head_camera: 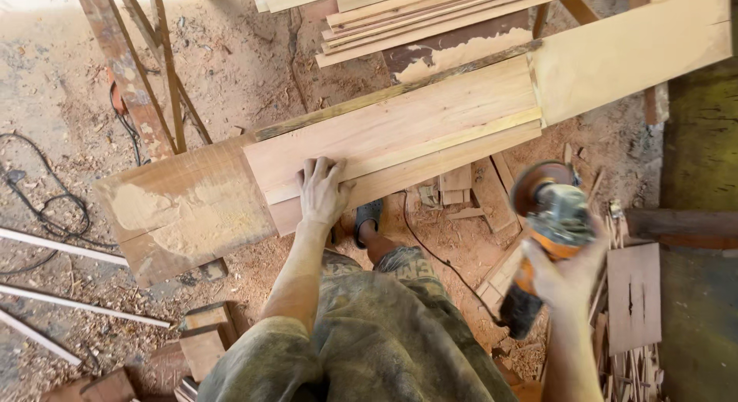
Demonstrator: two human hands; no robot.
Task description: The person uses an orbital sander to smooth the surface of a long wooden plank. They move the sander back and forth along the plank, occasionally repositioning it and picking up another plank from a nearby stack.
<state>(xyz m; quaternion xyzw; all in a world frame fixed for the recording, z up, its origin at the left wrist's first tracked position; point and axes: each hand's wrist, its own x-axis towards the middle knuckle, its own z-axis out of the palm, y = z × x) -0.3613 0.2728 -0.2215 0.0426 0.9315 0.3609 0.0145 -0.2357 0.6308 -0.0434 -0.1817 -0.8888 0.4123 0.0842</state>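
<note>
My left hand lies flat, fingers spread, on the near edge of a long wooden plank stacked on other boards. My right hand grips an orange and grey angle grinder by its body, held off to the right of the plank, its round sanding disc facing up and away from the wood. The grinder's black cord trails down across the sawdust. My foot in a dark sandal shows under the plank.
A wider dusty board lies under the plank's left end. More planks are stacked at the top. Offcuts and blocks litter the sawdust floor. Black cables and thin white strips lie at the left.
</note>
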